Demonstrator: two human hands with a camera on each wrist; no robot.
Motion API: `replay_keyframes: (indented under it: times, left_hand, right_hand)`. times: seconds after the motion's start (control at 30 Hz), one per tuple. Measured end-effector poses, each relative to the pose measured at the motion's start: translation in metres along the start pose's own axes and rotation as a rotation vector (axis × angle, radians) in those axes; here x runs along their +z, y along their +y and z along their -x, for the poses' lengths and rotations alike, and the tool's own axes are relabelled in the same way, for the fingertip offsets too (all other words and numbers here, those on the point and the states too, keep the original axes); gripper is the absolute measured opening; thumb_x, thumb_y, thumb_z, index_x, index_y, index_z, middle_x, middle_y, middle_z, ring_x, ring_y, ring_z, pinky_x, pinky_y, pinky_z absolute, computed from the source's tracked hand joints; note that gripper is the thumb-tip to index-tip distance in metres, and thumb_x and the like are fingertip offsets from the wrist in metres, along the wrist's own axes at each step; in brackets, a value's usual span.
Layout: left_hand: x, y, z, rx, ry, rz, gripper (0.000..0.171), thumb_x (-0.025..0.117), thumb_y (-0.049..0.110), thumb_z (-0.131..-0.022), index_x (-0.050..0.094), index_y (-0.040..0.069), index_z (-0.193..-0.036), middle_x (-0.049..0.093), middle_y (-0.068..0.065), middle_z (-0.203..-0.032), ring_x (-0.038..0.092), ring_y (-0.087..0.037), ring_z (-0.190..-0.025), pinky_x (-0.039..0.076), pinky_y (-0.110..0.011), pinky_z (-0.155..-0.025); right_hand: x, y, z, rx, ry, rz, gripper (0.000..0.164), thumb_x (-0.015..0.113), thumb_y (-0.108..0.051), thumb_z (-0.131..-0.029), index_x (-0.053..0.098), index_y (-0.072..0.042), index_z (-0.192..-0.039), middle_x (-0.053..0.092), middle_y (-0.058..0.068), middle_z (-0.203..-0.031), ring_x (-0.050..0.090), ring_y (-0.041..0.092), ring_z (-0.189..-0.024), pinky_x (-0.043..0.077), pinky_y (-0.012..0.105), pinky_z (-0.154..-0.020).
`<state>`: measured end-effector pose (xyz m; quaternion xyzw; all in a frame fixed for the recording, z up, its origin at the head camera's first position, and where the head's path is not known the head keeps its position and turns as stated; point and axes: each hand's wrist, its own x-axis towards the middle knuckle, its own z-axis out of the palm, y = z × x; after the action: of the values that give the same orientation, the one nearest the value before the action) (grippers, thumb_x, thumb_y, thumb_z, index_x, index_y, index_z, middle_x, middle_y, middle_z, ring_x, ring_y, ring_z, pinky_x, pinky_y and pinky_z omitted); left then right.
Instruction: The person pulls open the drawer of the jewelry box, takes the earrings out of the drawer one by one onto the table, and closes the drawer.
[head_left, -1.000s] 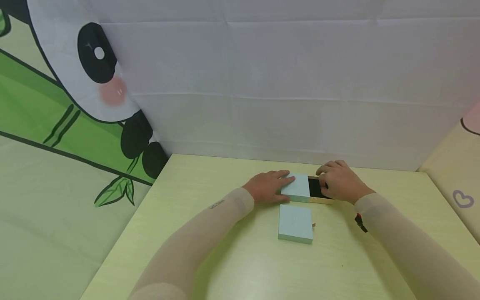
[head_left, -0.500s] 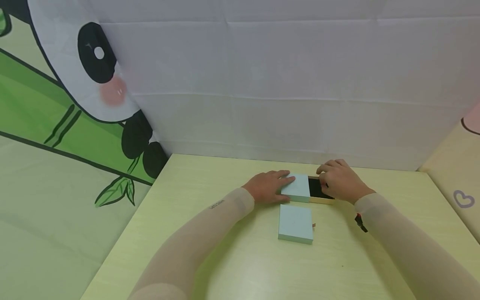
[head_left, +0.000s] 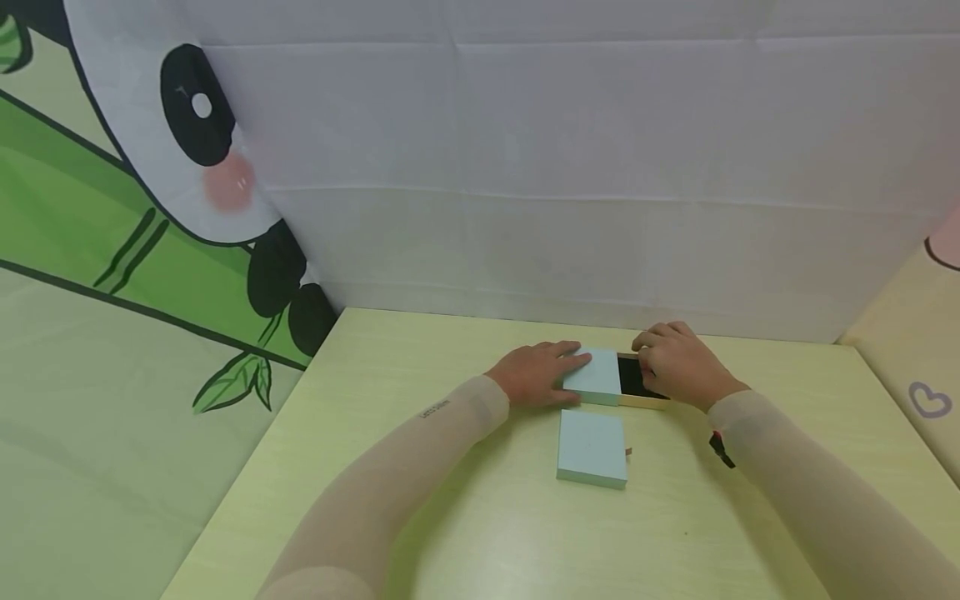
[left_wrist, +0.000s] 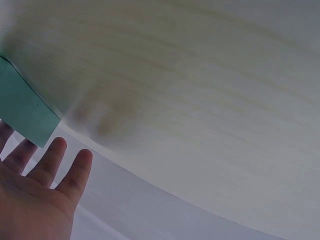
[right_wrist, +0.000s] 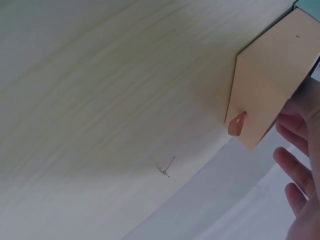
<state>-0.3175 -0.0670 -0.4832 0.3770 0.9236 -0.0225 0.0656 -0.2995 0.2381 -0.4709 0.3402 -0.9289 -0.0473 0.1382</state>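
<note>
A mint-green drawer box (head_left: 596, 382) lies near the far edge of the table with its tray (head_left: 642, 402) slid out to the right. My left hand (head_left: 531, 377) rests on the green sleeve, fingers spread. Bent over the tray, the fingers of my right hand (head_left: 681, 367) reach into its black interior; I cannot tell whether they pinch anything. The right wrist view gives the tray's tan outer wall (right_wrist: 275, 62) and a small ribbon pull (right_wrist: 237, 125), with a white corner of something beside the fingers. A second mint-green box (head_left: 591, 447) sits nearer to me, closed.
Pale wood tabletop (head_left: 480, 500) runs under both arms. A white cloth wall (head_left: 480, 167) rises just behind the boxes, close to the hands. To the left hangs a printed cartoon cloth (head_left: 150, 250). A thin scrap (right_wrist: 165, 169) lies on the table by the tray.
Both boxes and the left hand stay in place. The right hand's fingers shift only slightly inside the tray.
</note>
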Motion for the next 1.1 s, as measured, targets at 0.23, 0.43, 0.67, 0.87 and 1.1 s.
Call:
replay_keyframes:
  times: [0.23, 0.43, 0.67, 0.87, 1.1]
  left_hand:
    - [0.0, 0.0, 0.001, 0.0, 0.004, -0.024, 0.086, 0.062, 0.071, -0.116, 0.033, 0.036, -0.189, 0.036, 0.001, -0.196, 0.05, -0.026, -0.176, 0.051, -0.045, -0.139]
    - [-0.001, 0.0, 0.002, 0.005, 0.009, -0.022, 0.086, 0.063, 0.071, -0.116, 0.033, 0.035, -0.188, 0.037, 0.001, -0.196, 0.05, -0.026, -0.176, 0.051, -0.045, -0.139]
    - [0.001, -0.002, 0.001, 0.009, 0.016, -0.012, 0.086, 0.064, 0.072, -0.116, 0.035, 0.035, -0.188, 0.038, 0.0, -0.195, 0.051, -0.027, -0.176, 0.052, -0.046, -0.139]
    - [0.004, -0.003, -0.001, 0.004, 0.016, -0.019, 0.086, 0.064, 0.071, -0.116, 0.035, 0.035, -0.188, 0.039, 0.0, -0.195, 0.052, -0.027, -0.175, 0.053, -0.046, -0.137]
    - [0.004, -0.003, -0.003, -0.003, 0.006, -0.022, 0.086, 0.064, 0.07, -0.116, 0.035, 0.034, -0.188, 0.038, -0.001, -0.195, 0.051, -0.028, -0.176, 0.052, -0.047, -0.138]
  right_hand:
    - [0.001, -0.001, 0.0, -0.013, 0.035, 0.024, 0.024, 0.092, -0.005, -0.095, 0.078, -0.01, -0.076, 0.088, 0.011, -0.124, 0.079, 0.035, -0.124, 0.063, 0.057, -0.113]
    - [0.003, -0.002, 0.002, -0.018, 0.078, 0.015, 0.009, 0.091, -0.003, -0.095, 0.085, -0.003, -0.088, 0.088, 0.011, -0.121, 0.079, 0.035, -0.119, 0.064, 0.056, -0.109]
    - [0.008, -0.004, 0.002, 0.003, 0.024, -0.01, 0.005, 0.09, -0.003, -0.098, 0.087, -0.002, -0.094, 0.086, 0.014, -0.127, 0.084, 0.035, -0.108, 0.068, 0.057, -0.105]
    - [0.013, -0.004, 0.003, -0.004, 0.044, 0.015, 0.01, 0.09, -0.004, -0.099, 0.085, -0.002, -0.091, 0.084, 0.014, -0.131, 0.084, 0.034, -0.112, 0.068, 0.056, -0.103]
    - [0.019, -0.004, 0.004, -0.021, 0.094, 0.084, 0.011, 0.093, -0.006, -0.098, 0.087, -0.001, -0.09, 0.085, 0.013, -0.136, 0.077, 0.037, -0.131, 0.065, 0.057, -0.114]
